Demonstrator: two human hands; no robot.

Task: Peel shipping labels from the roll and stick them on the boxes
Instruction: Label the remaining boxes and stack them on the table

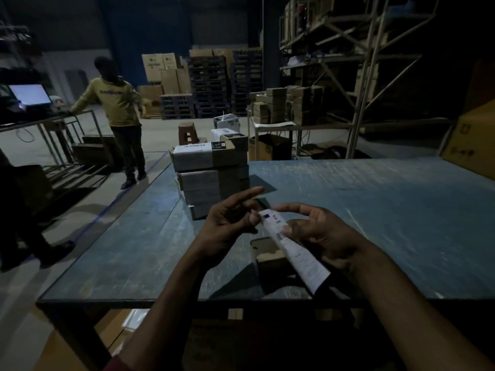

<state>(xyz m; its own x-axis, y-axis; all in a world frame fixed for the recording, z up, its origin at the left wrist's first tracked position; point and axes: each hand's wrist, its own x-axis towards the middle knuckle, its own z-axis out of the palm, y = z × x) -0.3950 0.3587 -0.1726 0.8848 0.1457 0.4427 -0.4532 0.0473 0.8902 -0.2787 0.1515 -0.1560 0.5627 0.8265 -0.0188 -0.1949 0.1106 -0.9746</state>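
A white shipping label strip (297,255) with barcodes hangs above the blue table (375,210). My right hand (318,234) holds it, thumb pressed on its face. My left hand (230,220) pinches the strip's top corner, index finger pointing up. A stack of brown boxes (211,178) stands at the table's far left; the top one bears a white label. Under my hands a small brown box (267,253) lies on the table, partly hidden by the strip.
A person in a yellow top (120,108) stands on the floor at the left by a metal rack. A large yellow carton (471,145) sits at the table's right edge. Shelving, pallets and more cartons fill the dim background.
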